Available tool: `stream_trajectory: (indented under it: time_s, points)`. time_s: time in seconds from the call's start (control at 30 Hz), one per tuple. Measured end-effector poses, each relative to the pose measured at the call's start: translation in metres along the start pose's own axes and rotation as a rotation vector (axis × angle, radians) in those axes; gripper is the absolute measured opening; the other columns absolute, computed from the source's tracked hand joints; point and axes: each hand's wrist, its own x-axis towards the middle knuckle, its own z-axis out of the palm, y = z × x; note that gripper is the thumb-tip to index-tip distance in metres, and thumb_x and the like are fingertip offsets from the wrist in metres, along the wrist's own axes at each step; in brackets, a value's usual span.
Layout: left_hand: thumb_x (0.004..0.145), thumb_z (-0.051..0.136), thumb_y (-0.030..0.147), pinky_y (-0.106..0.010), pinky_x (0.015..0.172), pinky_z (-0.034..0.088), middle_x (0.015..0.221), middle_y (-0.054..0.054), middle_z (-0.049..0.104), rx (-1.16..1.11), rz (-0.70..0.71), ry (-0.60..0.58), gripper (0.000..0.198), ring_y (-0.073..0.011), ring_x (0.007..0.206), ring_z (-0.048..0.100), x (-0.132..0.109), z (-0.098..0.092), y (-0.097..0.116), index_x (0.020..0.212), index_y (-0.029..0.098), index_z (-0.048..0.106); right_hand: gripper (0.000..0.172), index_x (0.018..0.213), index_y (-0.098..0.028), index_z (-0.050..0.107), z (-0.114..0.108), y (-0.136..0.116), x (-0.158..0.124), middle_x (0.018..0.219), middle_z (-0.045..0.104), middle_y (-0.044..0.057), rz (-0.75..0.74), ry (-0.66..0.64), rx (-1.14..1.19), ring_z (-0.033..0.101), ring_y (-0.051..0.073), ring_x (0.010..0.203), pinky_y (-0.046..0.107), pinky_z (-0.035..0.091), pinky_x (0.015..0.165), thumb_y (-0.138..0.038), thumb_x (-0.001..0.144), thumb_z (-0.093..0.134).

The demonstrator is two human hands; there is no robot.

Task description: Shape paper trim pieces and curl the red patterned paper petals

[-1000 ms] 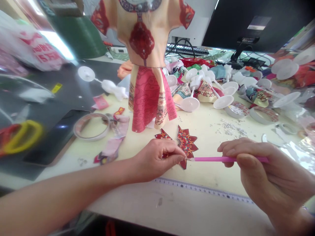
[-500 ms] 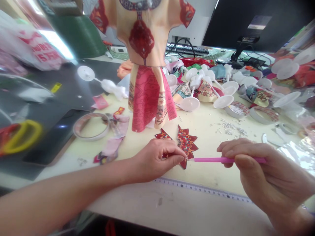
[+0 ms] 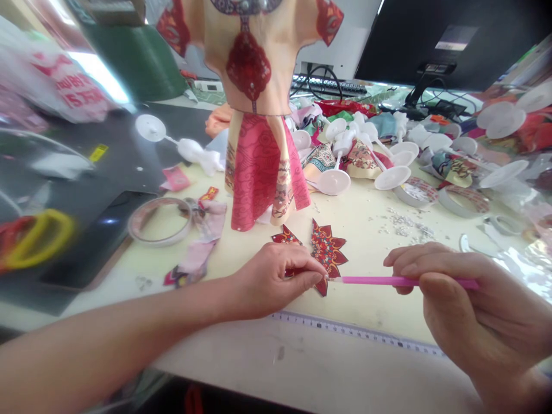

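Observation:
A red patterned piece with pointed petals (image 3: 328,247) lies on the pale table, a similar red piece (image 3: 285,234) to its left. My left hand (image 3: 282,279) rests over them, thumb and index finger pinched at the lower petals; what is between the fingertips is too small to make out. My right hand (image 3: 457,293) holds a slim pink pen-like stick (image 3: 371,280) level, its pale tip by my left fingertips. Behind my left hand stands a small dress (image 3: 261,167) with a pink skirt and a cream top.
A printed ruler strip (image 3: 357,333) runs along the front. Tape rolls (image 3: 137,230), a phone (image 3: 103,241) and yellow-handled scissors (image 3: 47,238) are at left. Small shiny gems (image 3: 405,227) lie at right, before white doll stands (image 3: 333,183) and cloth. A monitor (image 3: 448,40) stands behind.
My right hand has drawn back slightly to the right with the pink stick. My left hand has stayed in place.

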Motion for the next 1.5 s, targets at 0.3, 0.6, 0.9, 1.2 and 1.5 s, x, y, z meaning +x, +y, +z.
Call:
stream_trajectory:
  time_s: [0.3,0.6,0.9,1.2,1.5]
  points:
    - [0.086,0.055,0.015,-0.019,0.066,0.044,0.067,0.001,0.062,0.027,0.058,0.010,0.015,-0.0081,0.065,0.055,-0.001,0.001,-0.002,0.080,0.015,0.068,0.020,0.088,-0.022,0.061,0.001,-0.008,0.005,0.066,0.057,0.002,0.060,0.002,0.010,0.060,0.020,0.072,0.040,0.050,0.072,-0.007,0.086,0.048]
    - [0.087,0.051,0.016,-0.027,0.072,0.044,0.071,-0.001,0.063,0.297,0.212,-0.016,0.016,-0.0115,0.070,0.056,-0.004,0.000,-0.002,0.080,0.015,0.065,0.015,0.084,-0.022,0.058,-0.002,-0.004,0.006,0.064,0.056,0.001,0.089,-0.072,-0.083,0.060,0.017,0.068,0.030,0.047,0.057,-0.009,0.087,0.050]
    - [0.088,0.049,0.020,-0.035,0.081,0.045,0.073,-0.007,0.066,0.511,0.495,-0.188,0.027,-0.0157,0.072,0.058,-0.005,-0.003,0.000,0.064,0.012,0.056,0.015,0.076,-0.020,0.053,0.001,0.010,0.003,0.065,0.056,-0.002,0.155,-0.236,-0.152,0.054,0.010,0.059,0.024,0.039,0.051,-0.020,0.092,0.050]
    - [0.089,0.047,0.022,-0.035,0.078,0.046,0.071,-0.007,0.066,0.551,0.507,-0.198,0.028,-0.0175,0.074,0.058,-0.005,-0.004,0.002,0.063,0.013,0.055,0.016,0.076,-0.019,0.051,0.004,0.008,0.005,0.063,0.054,-0.002,0.141,-0.285,-0.184,0.052,0.009,0.055,0.023,0.038,0.049,-0.022,0.092,0.050]
    - [0.089,0.046,0.021,-0.034,0.080,0.046,0.070,-0.008,0.065,0.556,0.497,-0.220,0.028,-0.0172,0.074,0.057,-0.004,-0.004,0.003,0.064,0.014,0.056,0.016,0.074,-0.019,0.052,0.005,0.006,0.006,0.062,0.055,-0.001,0.122,-0.305,-0.182,0.052,0.011,0.053,0.024,0.039,0.048,-0.019,0.090,0.050]
